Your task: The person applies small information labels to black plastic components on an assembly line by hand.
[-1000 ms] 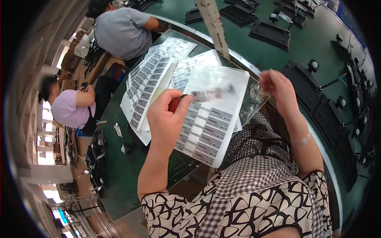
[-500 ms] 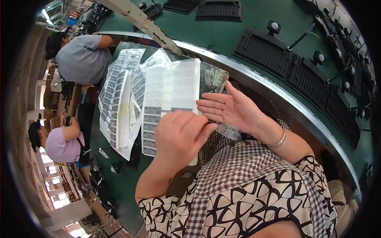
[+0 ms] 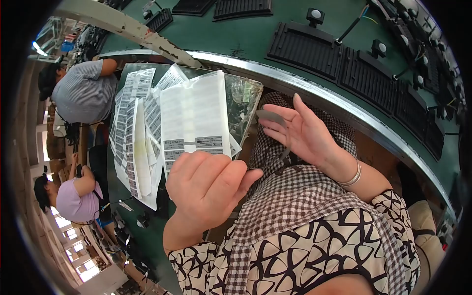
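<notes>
My left hand (image 3: 204,189) is closed with its back to me, thumb and forefinger pinched on a thin grey label strip (image 3: 271,117). The strip curves up, blurred, and its far part lies across the fingers of my right hand (image 3: 307,132). That hand is palm up with its fingers spread, right of the left hand and above the checked apron. White label sheets (image 3: 194,108) with grey printed rows lie beyond the left hand, which covers their lower edge. More printed label sheets (image 3: 135,132) are heaped to their left.
Black ribbed panels (image 3: 305,51) with small sensor heads stand on the green bench (image 3: 236,37) behind a metal rail (image 3: 295,78). A chipped beam (image 3: 128,27) crosses the upper left. Two people, one in a striped shirt (image 3: 86,91) and one in a pink shirt (image 3: 78,196), are at the left.
My left hand has moved slightly left and down. My right hand has shifted a little right and down. The label strip now reaches across my right fingers. The whole view has shifted.
</notes>
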Tool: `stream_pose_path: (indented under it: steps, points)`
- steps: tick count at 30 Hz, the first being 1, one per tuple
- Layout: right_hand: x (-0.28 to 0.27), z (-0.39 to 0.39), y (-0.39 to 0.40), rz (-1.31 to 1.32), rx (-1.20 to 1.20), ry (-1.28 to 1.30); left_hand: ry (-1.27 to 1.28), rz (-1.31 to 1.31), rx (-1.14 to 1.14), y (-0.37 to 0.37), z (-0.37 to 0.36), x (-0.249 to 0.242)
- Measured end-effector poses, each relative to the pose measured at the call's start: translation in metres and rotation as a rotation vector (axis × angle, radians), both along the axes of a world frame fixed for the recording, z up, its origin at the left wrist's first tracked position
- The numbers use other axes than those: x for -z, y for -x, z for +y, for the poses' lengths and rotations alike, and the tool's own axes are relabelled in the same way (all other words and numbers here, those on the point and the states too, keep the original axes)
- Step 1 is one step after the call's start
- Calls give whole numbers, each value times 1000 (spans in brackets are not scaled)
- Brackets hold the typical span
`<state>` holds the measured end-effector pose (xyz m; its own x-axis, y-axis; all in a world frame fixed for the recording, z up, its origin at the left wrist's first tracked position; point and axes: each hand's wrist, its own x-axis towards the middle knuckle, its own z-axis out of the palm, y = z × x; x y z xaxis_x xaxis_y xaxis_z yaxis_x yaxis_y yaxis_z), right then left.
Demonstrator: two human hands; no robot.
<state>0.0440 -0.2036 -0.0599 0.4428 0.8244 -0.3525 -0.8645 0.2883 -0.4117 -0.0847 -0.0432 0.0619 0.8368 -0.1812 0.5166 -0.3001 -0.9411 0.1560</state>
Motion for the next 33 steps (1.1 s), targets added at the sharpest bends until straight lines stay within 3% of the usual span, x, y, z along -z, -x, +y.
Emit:
stream_pose_path:
  steps: [9, 16, 33]
  points:
    - [-1, 0, 8, 100, -35, -73, 138, 118, -25, -14, -4, 34]
    - [2, -1, 9, -15, -91, -31, 489, 275, -202, -21, -1, 69]
    - [7, -5, 4, 78, -62, -15, 367, 297, -247, -39, 4, 85]
